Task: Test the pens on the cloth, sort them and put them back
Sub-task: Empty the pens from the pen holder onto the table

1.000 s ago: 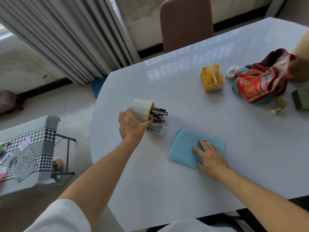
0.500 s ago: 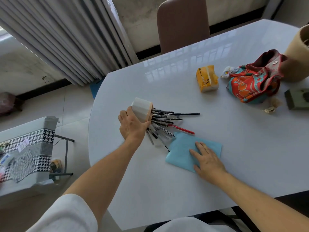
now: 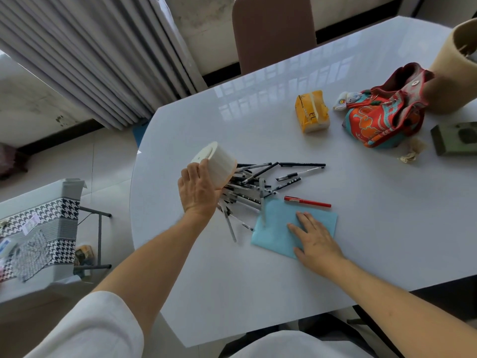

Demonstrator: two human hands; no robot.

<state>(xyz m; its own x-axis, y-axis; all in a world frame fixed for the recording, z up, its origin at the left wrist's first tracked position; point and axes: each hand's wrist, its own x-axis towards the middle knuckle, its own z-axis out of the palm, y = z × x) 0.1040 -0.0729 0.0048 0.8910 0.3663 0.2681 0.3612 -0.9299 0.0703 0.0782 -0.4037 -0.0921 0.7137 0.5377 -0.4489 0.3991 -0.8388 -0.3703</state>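
My left hand (image 3: 197,190) grips a white ribbed pen holder (image 3: 215,165), tipped over with its base up and its mouth toward the right. Several black and clear pens (image 3: 254,184) lie spilled in a fan on the white table (image 3: 296,293) beside it. A red pen (image 3: 307,202) lies just beyond the top edge of a folded light-blue cloth (image 3: 276,228). One pen rests partly on the cloth's left corner. My right hand (image 3: 316,241) lies flat on the cloth, fingers straight, pressing it down.
A yellow tissue pack (image 3: 312,115), a colourful red-and-teal pouch (image 3: 382,117), a tan cylinder (image 3: 454,71) and a dark green box (image 3: 456,138) sit at the far right. A brown chair (image 3: 273,29) stands behind the table. A houndstooth-covered rack (image 3: 41,228) stands left on the floor.
The holder has been tipped further over and lifted, and the pens have slid out and spread across the table toward the cloth. My right hand has stayed on the cloth.
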